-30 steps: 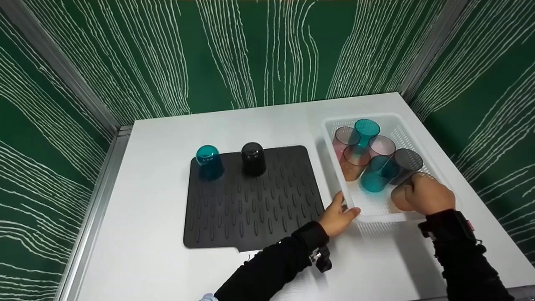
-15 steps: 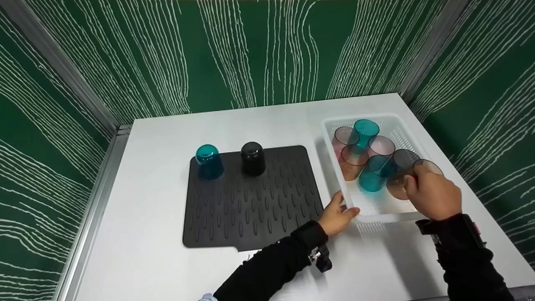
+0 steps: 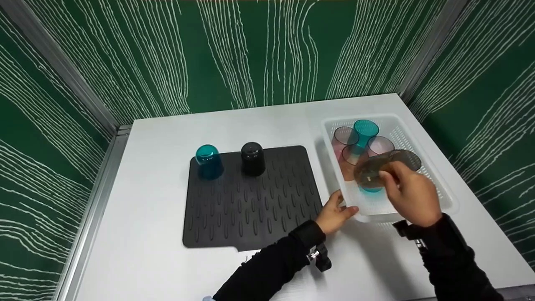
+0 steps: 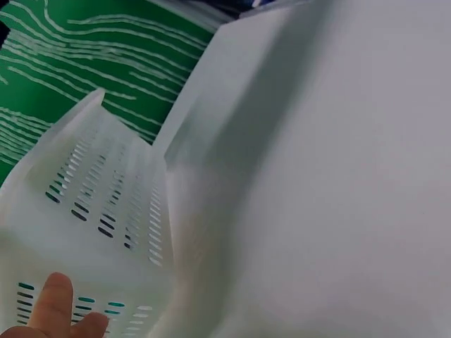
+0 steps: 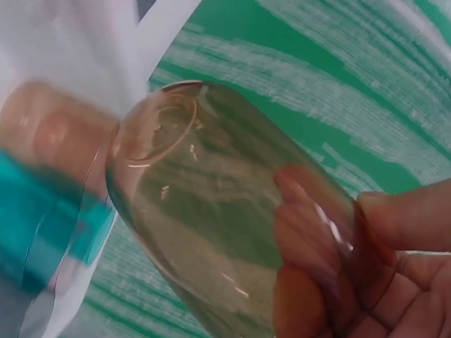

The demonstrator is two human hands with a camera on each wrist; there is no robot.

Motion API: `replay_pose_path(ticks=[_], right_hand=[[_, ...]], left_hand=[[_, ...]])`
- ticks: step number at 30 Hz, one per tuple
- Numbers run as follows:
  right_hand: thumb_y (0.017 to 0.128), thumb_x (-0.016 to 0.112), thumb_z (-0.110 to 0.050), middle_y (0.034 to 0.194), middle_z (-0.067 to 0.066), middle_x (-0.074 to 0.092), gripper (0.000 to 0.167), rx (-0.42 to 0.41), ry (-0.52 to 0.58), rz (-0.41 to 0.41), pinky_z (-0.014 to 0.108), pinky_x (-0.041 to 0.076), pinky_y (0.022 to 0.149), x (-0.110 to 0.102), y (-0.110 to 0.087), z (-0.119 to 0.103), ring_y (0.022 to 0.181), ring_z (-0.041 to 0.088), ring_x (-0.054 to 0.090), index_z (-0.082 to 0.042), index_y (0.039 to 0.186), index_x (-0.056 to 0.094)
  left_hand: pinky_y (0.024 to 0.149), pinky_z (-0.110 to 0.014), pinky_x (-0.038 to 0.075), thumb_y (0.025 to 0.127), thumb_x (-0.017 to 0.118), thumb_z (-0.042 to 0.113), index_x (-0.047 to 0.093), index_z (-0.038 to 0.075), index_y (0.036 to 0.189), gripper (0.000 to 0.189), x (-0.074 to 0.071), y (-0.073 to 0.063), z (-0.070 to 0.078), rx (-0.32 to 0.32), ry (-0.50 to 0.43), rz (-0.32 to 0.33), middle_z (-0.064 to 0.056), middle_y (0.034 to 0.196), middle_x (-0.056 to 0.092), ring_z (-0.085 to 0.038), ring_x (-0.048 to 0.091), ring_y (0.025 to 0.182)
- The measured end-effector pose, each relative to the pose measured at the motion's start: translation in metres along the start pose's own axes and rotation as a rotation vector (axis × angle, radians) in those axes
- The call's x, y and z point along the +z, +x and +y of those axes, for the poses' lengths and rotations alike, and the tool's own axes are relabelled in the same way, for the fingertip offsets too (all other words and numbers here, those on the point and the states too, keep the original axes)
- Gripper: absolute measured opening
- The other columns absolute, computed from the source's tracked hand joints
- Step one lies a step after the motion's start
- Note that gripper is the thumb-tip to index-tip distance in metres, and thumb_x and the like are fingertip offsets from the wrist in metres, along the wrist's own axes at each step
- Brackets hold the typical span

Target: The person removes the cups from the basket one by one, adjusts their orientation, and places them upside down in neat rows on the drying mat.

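My right hand [image 3: 411, 196] grips a see-through amber tumbler [image 5: 204, 197] near one end, thumb on one side and fingers round the other. The tumbler is tilted above the white plastic basket [image 3: 368, 218], its closed base pointing away from the hand. My left hand [image 3: 334, 215] holds the basket's near left corner, and its fingers [image 4: 53, 306] show against the slotted wall. Inside the basket stand several tumblers, mouths up: a teal one [image 3: 366, 128], pink ones [image 3: 381, 145], an orange one [image 3: 350, 169] and a grey one [image 3: 408, 159]. The held tumbler partly covers another teal one.
Left of the basket lies a black ridged drying mat [image 3: 255, 205]. Upside down at its back edge stand a teal tumbler [image 3: 209, 163] and a black tumbler [image 3: 253, 159]. Green walls with white lines [image 3: 250, 54] enclose the white table [image 3: 138, 209].
My right hand has lifted the amber tumbler from the basket's near right corner, moved it left and tipped it over sideways. My left hand stays at the basket corner.
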State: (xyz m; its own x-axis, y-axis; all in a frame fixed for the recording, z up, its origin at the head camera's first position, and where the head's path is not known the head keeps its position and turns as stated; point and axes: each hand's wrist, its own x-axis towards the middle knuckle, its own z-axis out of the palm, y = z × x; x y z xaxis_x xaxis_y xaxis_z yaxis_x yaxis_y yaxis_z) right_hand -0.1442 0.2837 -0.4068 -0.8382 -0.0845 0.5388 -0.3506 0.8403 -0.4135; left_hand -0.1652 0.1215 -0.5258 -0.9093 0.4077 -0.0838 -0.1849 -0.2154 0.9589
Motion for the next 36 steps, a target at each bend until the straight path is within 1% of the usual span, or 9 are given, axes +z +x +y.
replay_pose_path(ticks=[6, 11, 15, 18, 22, 26, 31, 34, 36], right_hand=[[0.096, 0.076, 0.002, 0.077, 0.013, 0.074, 0.007, -0.09, 0.017, -0.005, 0.048, 0.049, 0.057, 0.02, -0.004, -0.02, 0.062, 0.031, 0.067, 0.0, 0.096, 0.069], [0.093, 0.079, 0.002, 0.075, 0.01, 0.074, 0.011, -0.147, 0.047, -0.014, 0.049, 0.051, 0.056, 0.043, -0.008, -0.033, 0.063, 0.032, 0.069, -0.002, 0.092, 0.069], [0.092, 0.08, 0.002, 0.077, 0.01, 0.076, 0.012, -0.168, 0.092, -0.031, 0.047, 0.055, 0.057, 0.061, -0.012, -0.042, 0.066, 0.03, 0.073, -0.003, 0.092, 0.069], [0.092, 0.08, 0.002, 0.076, 0.01, 0.074, 0.013, -0.18, 0.109, -0.038, 0.044, 0.053, 0.056, 0.073, -0.017, -0.048, 0.064, 0.028, 0.07, -0.003, 0.092, 0.068], [0.091, 0.082, 0.0, 0.076, 0.011, 0.073, 0.017, -0.18, 0.114, -0.041, 0.045, 0.052, 0.055, 0.087, -0.022, -0.051, 0.064, 0.031, 0.07, -0.005, 0.092, 0.066], [0.093, 0.08, 0.001, 0.08, 0.012, 0.076, 0.014, -0.15, 0.148, -0.061, 0.047, 0.057, 0.06, 0.096, -0.026, -0.053, 0.069, 0.032, 0.074, -0.004, 0.095, 0.067], [0.097, 0.077, 0.003, 0.091, 0.014, 0.08, 0.01, -0.053, 0.253, -0.151, 0.051, 0.064, 0.075, 0.104, -0.028, -0.054, 0.083, 0.033, 0.079, -0.001, 0.099, 0.068], [0.097, 0.078, 0.0, 0.093, 0.016, 0.08, 0.01, 0.007, 0.251, -0.198, 0.054, 0.062, 0.078, 0.108, -0.03, -0.053, 0.087, 0.035, 0.078, -0.001, 0.101, 0.068], [0.097, 0.078, -0.002, 0.094, 0.016, 0.08, 0.011, 0.027, 0.229, -0.221, 0.055, 0.061, 0.078, 0.111, -0.031, -0.052, 0.089, 0.036, 0.078, -0.002, 0.101, 0.068]], left_hand=[[0.122, -0.056, 0.047, 0.115, 0.041, 0.015, 0.023, -0.015, 0.163, 0.059, -0.006, 0.003, 0.004, -0.161, -0.159, 0.125, -0.041, 0.167, 0.033, -0.056, 0.045, 0.15], [0.123, -0.055, 0.045, 0.118, 0.024, 0.042, 0.031, -0.009, 0.164, 0.069, -0.025, 0.004, 0.011, -0.189, -0.311, 0.211, -0.035, 0.165, 0.043, -0.053, 0.049, 0.148], [0.113, -0.05, 0.055, 0.115, 0.021, 0.056, 0.054, -0.002, 0.15, 0.075, -0.042, 0.001, 0.017, -0.173, -0.344, 0.227, -0.019, 0.131, 0.073, -0.031, 0.073, 0.117], [0.101, -0.049, 0.062, 0.112, 0.027, 0.061, 0.07, 0.002, 0.133, 0.076, -0.052, -0.001, 0.021, -0.166, -0.357, 0.22, -0.002, 0.103, 0.079, -0.016, 0.075, 0.09], [0.088, -0.043, 0.066, 0.112, 0.036, 0.056, 0.079, 0.007, 0.116, 0.065, -0.064, -0.003, 0.025, -0.158, -0.382, 0.211, 0.004, 0.087, 0.08, -0.011, 0.074, 0.075], [0.075, -0.033, 0.064, 0.116, 0.044, 0.044, 0.077, 0.01, 0.113, 0.047, -0.075, -0.002, 0.029, -0.148, -0.409, 0.209, 0.006, 0.085, 0.078, -0.011, 0.073, 0.07], [0.075, -0.039, 0.067, 0.117, 0.047, 0.036, 0.068, 0.007, 0.119, 0.036, -0.092, 0.001, 0.038, -0.146, -0.311, 0.212, 0.002, 0.092, 0.075, -0.013, 0.073, 0.073], [0.079, -0.046, 0.068, 0.117, 0.048, 0.033, 0.064, 0.002, 0.124, 0.035, -0.103, 0.004, 0.045, -0.131, -0.153, 0.221, -0.003, 0.096, 0.072, -0.015, 0.072, 0.075], [0.082, -0.04, 0.067, 0.116, 0.051, 0.029, 0.063, -0.003, 0.126, 0.036, -0.11, 0.007, 0.051, -0.087, 0.005, 0.241, -0.009, 0.1, 0.072, -0.013, 0.069, 0.081]])
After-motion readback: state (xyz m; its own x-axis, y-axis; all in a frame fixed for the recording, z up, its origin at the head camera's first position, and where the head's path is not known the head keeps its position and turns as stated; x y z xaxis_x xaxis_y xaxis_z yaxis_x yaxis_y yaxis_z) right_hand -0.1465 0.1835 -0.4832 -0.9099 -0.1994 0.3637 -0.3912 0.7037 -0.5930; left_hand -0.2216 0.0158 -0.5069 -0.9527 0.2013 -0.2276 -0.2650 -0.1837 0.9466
